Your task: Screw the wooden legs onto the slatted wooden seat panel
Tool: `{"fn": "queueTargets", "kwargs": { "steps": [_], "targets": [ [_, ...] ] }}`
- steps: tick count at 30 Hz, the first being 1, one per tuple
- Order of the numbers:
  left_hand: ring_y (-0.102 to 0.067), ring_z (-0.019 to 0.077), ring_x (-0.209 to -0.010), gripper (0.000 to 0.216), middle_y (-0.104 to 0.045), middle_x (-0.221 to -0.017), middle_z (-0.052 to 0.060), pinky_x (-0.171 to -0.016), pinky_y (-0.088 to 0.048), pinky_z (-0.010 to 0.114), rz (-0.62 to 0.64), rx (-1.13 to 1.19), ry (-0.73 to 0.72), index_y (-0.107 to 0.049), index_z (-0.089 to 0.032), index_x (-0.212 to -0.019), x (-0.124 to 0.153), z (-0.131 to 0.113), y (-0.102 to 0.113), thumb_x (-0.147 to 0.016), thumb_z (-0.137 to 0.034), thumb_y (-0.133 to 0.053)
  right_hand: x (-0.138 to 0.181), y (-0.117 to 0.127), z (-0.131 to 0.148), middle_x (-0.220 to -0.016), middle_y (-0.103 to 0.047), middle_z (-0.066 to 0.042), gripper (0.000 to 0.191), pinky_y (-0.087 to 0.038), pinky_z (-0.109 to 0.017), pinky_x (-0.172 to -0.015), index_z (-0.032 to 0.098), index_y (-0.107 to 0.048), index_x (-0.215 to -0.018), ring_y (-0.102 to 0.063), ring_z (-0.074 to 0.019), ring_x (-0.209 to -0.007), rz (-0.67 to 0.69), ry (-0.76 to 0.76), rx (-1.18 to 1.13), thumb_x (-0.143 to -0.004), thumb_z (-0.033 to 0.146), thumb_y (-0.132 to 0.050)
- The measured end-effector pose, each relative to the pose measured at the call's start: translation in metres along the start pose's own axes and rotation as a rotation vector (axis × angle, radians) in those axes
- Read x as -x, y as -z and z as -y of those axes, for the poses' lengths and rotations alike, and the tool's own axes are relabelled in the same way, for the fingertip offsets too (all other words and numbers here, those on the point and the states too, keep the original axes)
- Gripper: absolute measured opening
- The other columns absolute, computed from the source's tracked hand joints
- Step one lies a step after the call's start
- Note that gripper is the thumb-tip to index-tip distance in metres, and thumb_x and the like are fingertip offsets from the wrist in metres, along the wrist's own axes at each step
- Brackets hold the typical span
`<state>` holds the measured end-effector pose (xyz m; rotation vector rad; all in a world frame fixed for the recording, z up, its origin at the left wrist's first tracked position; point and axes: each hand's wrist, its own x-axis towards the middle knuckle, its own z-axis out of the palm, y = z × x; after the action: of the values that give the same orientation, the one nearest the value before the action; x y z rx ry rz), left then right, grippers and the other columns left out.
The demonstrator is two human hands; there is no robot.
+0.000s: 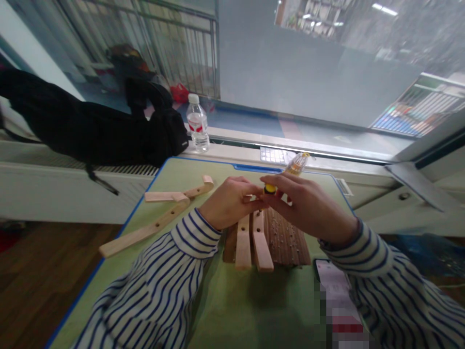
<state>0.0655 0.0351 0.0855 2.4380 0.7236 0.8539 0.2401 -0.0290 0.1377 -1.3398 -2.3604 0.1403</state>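
Observation:
My left hand [228, 201] and my right hand [308, 208] meet above the green table [232, 300], fingers pinched together on a small yellow object [269, 188] between them. Under the hands lie two pale wooden slats [250, 242] with holes, resting on a brown perforated board [286, 240]. Both sleeves are white with blue stripes.
A long curved wooden piece [152, 225] and a shorter one [181, 194] lie at the table's left. A small amber bottle [297, 164] lies at the far edge. A water bottle [197, 123] and a black bag [90, 126] sit on the sill. A phone [337, 295] lies at the near right.

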Motion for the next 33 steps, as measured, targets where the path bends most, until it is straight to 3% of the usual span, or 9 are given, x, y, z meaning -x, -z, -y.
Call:
{"fn": "queueTargets", "kwargs": {
  "steps": [3, 9, 13, 33],
  "targets": [
    [-0.058, 0.0132, -0.075, 0.017, -0.064, -0.076, 0.002, -0.072, -0.045, 0.026, 0.024, -0.025, 0.008, -0.069, -0.02, -0.084, 0.0, -0.001, 0.001, -0.079, -0.034, -0.06, 0.0, 0.009, 0.0, -0.103, -0.063, -0.007, 0.033, -0.044, -0.028, -0.071, 0.018, -0.052, -0.119, -0.059, -0.0136, -0.079, 0.031, 0.034, 0.018, -0.09, 0.032, -0.044],
    [-0.057, 0.0134, -0.077, 0.018, -0.065, -0.078, 0.002, -0.072, -0.044, 0.025, 0.047, -0.023, -0.003, -0.069, -0.019, -0.086, -0.001, -0.003, 0.001, -0.079, -0.033, -0.062, -0.003, 0.02, 0.001, -0.095, -0.065, -0.004, 0.022, -0.041, -0.027, -0.071, 0.019, -0.06, -0.098, -0.059, -0.0143, -0.082, 0.116, 0.07, 0.087, -0.09, 0.028, -0.042],
    [-0.057, 0.0129, -0.075, 0.017, -0.064, -0.076, 0.002, -0.071, -0.043, 0.024, 0.055, -0.033, -0.008, -0.069, -0.019, -0.086, -0.001, -0.004, 0.001, -0.08, -0.032, -0.061, -0.005, 0.02, 0.0, -0.094, -0.065, -0.004, 0.024, -0.04, -0.027, -0.07, 0.019, -0.06, -0.103, -0.058, -0.014, -0.081, 0.123, 0.093, 0.108, -0.09, 0.028, -0.042],
    [-0.056, 0.0124, -0.079, 0.017, -0.065, -0.078, 0.001, -0.073, -0.043, 0.024, 0.118, 0.028, -0.05, -0.066, -0.018, -0.086, 0.001, -0.002, 0.003, -0.085, -0.028, -0.053, 0.004, -0.003, -0.003, -0.09, -0.063, -0.004, 0.023, -0.043, -0.024, -0.062, 0.016, -0.06, -0.103, -0.055, -0.0103, -0.069, -0.093, -0.007, 0.021, -0.088, 0.029, -0.047]
  ]
}}
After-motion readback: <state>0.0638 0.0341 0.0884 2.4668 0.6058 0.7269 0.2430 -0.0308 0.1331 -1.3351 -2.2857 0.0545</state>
